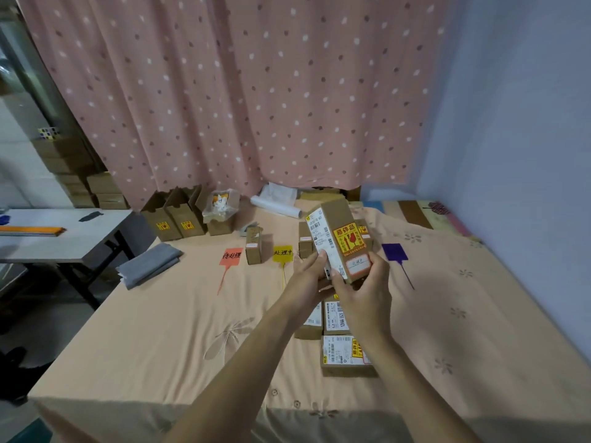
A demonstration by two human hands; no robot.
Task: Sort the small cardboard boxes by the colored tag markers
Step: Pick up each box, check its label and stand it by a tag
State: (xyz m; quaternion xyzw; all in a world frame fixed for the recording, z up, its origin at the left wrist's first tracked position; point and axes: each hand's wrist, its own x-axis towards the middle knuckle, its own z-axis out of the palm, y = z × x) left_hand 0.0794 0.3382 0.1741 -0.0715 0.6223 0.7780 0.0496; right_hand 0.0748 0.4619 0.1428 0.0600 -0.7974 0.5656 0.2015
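Observation:
I hold a small cardboard box (340, 241) upright above the bed, its white shipping label and yellow fragile sticker facing me. My left hand (308, 278) grips its lower left side and my right hand (367, 289) its lower right. Three tag markers lie on the peach sheet: a red tag (231, 254), a yellow tag (282, 252) and a purple tag (394, 252). One box (254, 249) stands between the red and yellow tags. Another box (305, 241) stands right of the yellow tag. Several unsorted boxes (339, 346) lie below my hands.
Open cardboard cartons (174, 215) line the far left of the bed beside a bag of packing bits (220, 206). A folded grey cloth (150, 265) sits at the left edge. A white folding table (60, 235) stands left. A pink curtain (256, 91) hangs behind.

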